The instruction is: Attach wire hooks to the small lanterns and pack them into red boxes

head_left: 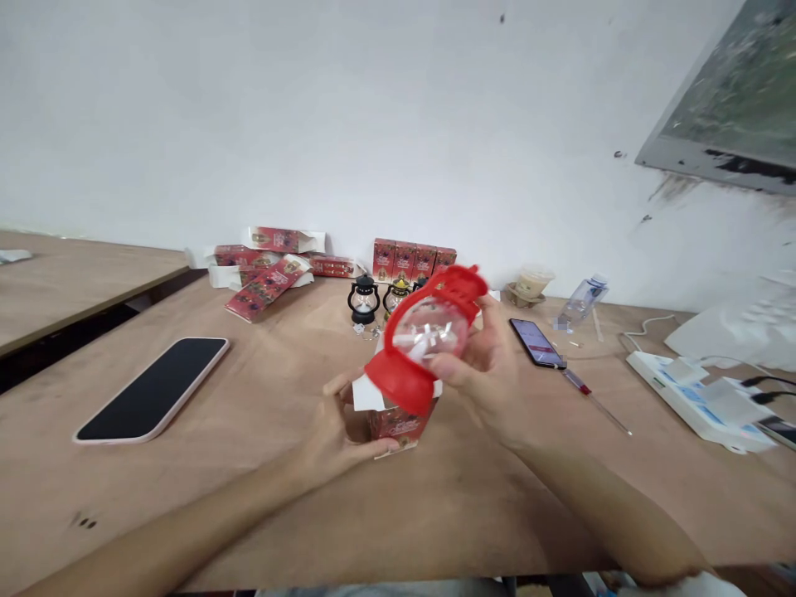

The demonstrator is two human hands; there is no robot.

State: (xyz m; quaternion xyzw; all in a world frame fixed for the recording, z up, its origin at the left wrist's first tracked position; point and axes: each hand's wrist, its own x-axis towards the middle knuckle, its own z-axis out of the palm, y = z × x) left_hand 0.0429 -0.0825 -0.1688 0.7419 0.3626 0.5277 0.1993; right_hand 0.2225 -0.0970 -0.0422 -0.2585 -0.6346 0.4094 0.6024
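Red lantern (pixel 403 381) aslant at the mouth of the open carton (pixel 401 424)
My right hand (pixel 491 377) pinches its side, thumb against fingers; its long axis runs base-down toward my left hand (pixel 329 427), whose curled fingers clasp the carton.

Prob. small workshop: bare wood bench (pixel 261 506), boxed lanterns, scuffed wall (pixel 348 108)
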